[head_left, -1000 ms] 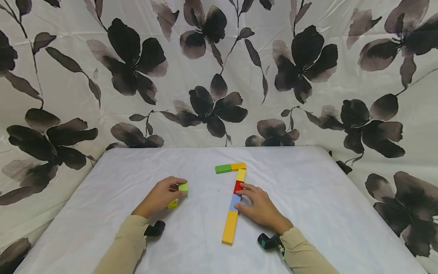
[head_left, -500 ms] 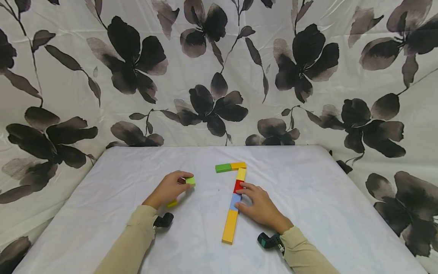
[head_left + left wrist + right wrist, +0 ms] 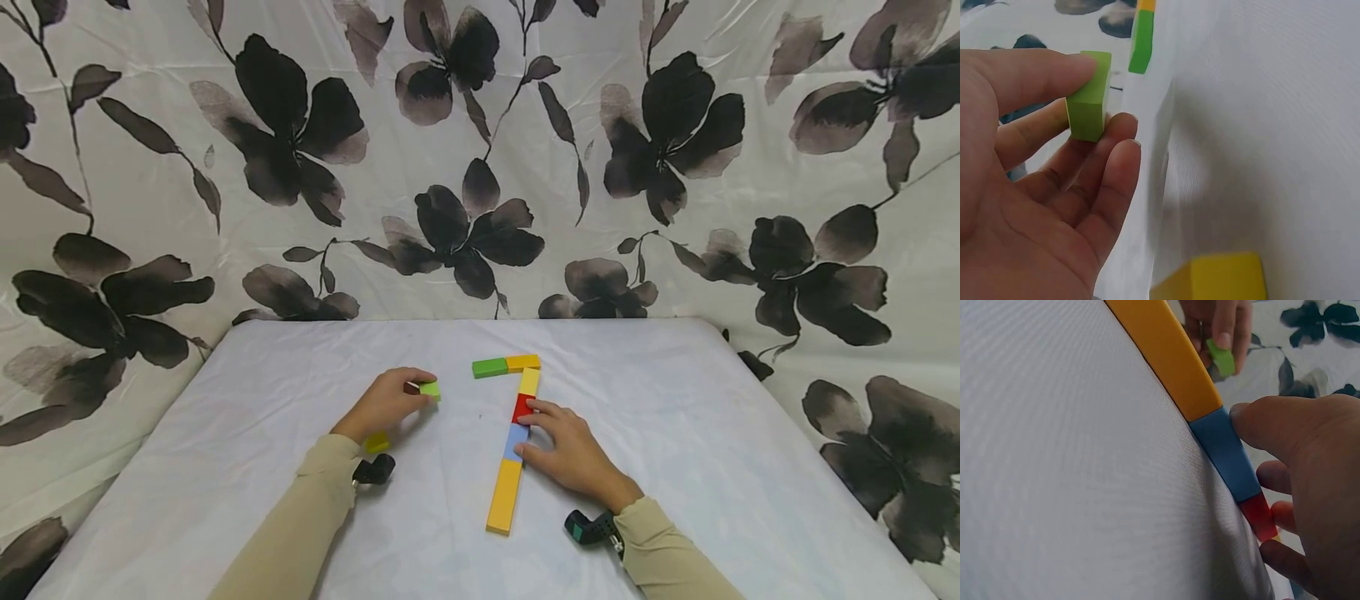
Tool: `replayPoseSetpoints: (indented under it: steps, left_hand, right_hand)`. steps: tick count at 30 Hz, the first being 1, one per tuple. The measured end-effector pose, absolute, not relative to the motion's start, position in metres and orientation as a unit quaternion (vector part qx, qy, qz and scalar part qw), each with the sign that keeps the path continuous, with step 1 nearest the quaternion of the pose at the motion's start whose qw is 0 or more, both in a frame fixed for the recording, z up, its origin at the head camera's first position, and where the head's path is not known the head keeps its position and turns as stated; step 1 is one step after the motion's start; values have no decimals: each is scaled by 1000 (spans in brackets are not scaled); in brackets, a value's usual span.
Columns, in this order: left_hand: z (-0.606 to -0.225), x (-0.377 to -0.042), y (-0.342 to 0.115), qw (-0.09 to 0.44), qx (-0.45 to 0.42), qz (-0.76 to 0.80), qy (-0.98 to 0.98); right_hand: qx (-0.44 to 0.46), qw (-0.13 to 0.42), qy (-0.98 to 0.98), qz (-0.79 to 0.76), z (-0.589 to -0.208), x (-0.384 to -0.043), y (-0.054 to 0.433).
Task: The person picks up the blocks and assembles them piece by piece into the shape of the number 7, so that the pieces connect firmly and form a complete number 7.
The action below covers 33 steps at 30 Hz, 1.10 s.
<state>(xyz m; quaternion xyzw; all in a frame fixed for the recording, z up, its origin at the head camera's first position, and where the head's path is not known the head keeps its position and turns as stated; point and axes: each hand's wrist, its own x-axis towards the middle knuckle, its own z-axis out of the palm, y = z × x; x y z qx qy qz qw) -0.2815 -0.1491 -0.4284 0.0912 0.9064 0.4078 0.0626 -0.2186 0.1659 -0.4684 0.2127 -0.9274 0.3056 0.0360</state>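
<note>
My left hand [image 3: 384,403] pinches a light green block [image 3: 1087,119] between thumb and fingers, above the white cloth left of the row of blocks. Behind that wrist lies a yellow block [image 3: 377,442], partly covered by the sleeve. My right hand [image 3: 576,454] rests beside the row, its fingertips touching the red block [image 3: 522,407] and the thumb at the blue block [image 3: 1227,453]. A pale yellow block [image 3: 528,382] continues the row at the far end, and a long orange-yellow block [image 3: 504,498] at the near end.
Across the row's far end lie a green block [image 3: 490,367] and an orange block [image 3: 522,363], end to end. A white cloth [image 3: 637,367] covers the table. Behind it hangs a floral curtain [image 3: 555,275]. Each wrist wears a small black camera [image 3: 373,469].
The left hand has moved right and farther from me, carrying the light green block away from the yellow one. My right hand has stayed at the row.
</note>
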Motion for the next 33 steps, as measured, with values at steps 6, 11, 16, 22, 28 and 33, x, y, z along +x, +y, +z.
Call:
replayPoseSetpoints:
  steps: [6, 11, 16, 22, 28, 33]
  left_hand:
    - [-429, -289, -141, 70, 92, 403, 908]
    - [-429, -294, -135, 71, 90, 401, 909]
    - [-430, -299, -128, 71, 88, 399, 910]
    - [-431, -305, -123, 61, 90, 391, 914]
    - [-434, -310, -120, 58, 88, 397, 912]
    - [-437, -315, -116, 56, 84, 405, 909]
  right_hand:
    - [215, 41, -927, 305, -467, -218, 166]
    - [216, 40, -925, 309, -466, -217, 166]
    - [210, 34, -929, 303, -467, -217, 166]
    - [210, 39, -927, 307, -467, -217, 165]
    - [210, 35, -926, 311, -468, -217, 165]
    - [207, 34, -927, 310, -467, -216, 165]
